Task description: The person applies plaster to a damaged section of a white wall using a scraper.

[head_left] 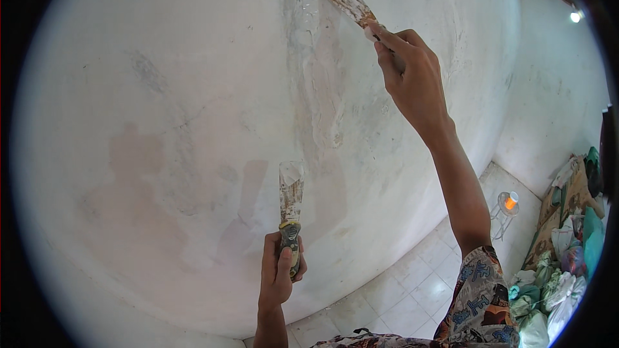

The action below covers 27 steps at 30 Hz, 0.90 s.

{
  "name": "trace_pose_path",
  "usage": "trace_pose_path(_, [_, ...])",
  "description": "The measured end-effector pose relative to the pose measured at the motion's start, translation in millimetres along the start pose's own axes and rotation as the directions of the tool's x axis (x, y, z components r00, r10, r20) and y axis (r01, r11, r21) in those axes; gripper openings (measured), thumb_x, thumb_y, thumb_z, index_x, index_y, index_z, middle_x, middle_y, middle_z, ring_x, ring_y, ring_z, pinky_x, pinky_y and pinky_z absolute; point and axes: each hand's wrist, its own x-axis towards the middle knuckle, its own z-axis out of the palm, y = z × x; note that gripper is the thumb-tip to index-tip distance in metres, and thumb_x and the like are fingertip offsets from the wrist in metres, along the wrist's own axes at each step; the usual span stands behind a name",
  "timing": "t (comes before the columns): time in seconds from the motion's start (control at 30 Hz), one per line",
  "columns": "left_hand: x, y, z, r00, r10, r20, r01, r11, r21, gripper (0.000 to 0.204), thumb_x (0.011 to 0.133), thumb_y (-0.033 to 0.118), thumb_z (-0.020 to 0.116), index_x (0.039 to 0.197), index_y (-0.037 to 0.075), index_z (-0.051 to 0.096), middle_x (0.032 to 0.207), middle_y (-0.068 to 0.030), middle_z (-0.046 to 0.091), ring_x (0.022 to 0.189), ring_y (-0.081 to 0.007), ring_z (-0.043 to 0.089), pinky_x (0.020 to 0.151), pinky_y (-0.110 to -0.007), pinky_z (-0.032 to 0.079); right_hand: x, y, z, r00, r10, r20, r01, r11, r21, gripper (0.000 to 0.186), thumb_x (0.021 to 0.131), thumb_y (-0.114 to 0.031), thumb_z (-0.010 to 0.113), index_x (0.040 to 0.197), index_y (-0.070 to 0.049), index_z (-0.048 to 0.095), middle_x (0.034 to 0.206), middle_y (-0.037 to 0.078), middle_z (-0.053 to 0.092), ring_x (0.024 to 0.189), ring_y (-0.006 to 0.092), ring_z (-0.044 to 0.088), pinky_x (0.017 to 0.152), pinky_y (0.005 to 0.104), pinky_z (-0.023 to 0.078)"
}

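My left hand [278, 270] is wrapped round the dark handle of a putty knife [291, 203]. Its blade points up, smeared with brown stains and a white lump of filler near the tip. Higher up and to the right, my right hand [412, 71] grips a second putty knife [350, 5], its blade stained and coated with white. That blade's tip is at the white wall [213, 45], just right of a vertical strip of white filler [311, 0]. Whether the tip touches the wall, I cannot tell. Rough filler patches run down the wall below the strip.
At the right, a small round stand [508, 203] holds an orange and white container [511, 200] on the tiled floor [406, 303]. Heaped plastic bags [554, 290] and cardboard [548, 219] lie along the far-right side. A lit bulb [576, 17] shows at upper right.
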Motion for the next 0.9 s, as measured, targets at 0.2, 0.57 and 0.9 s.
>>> trace_pose_path(0.2, [3,-2,0,1.000,0.014,0.001,-0.014,1.000,-0.003,0.026,0.103,0.022,0.038,0.114,-0.002,0.037,0.092,-0.0096,0.051,0.050,-0.0070,0.043,0.041,-0.021,0.033,9,2,-5,0.999,0.020,0.042,-0.017,0.998,-0.056,0.024,0.092,-0.009,0.059,0.114,-0.008,0.069,0.076,0.013,0.059,0.058,0.0197,0.054,0.056,0.0344,0.045])
trace_pose_path(0.57, [4,-2,4,1.000,0.018,-0.002,-0.018,1.000,-0.016,0.026,0.103,0.022,0.037,0.113,-0.002,0.037,0.091,-0.0095,0.052,0.049,-0.0076,0.042,0.040,-0.021,0.031,26,-6,-4,1.000,-0.009,0.012,0.010,0.999,-0.053,0.024,0.091,-0.008,0.059,0.112,-0.006,0.069,0.074,0.014,0.057,0.060,0.0226,0.055,0.060,0.0364,0.046])
trace_pose_path(0.9, [10,-8,-5,0.999,0.038,0.012,-0.037,0.998,-0.042,0.026,0.102,0.023,0.039,0.113,-0.001,0.037,0.093,-0.0097,0.051,0.049,-0.0079,0.042,0.040,-0.021,0.031,29,-8,-16,0.994,-0.102,-0.025,0.098,0.988,-0.118,0.022,0.093,-0.009,0.060,0.113,-0.004,0.069,0.070,0.008,0.055,0.056,0.0139,0.044,0.055,0.0330,0.038])
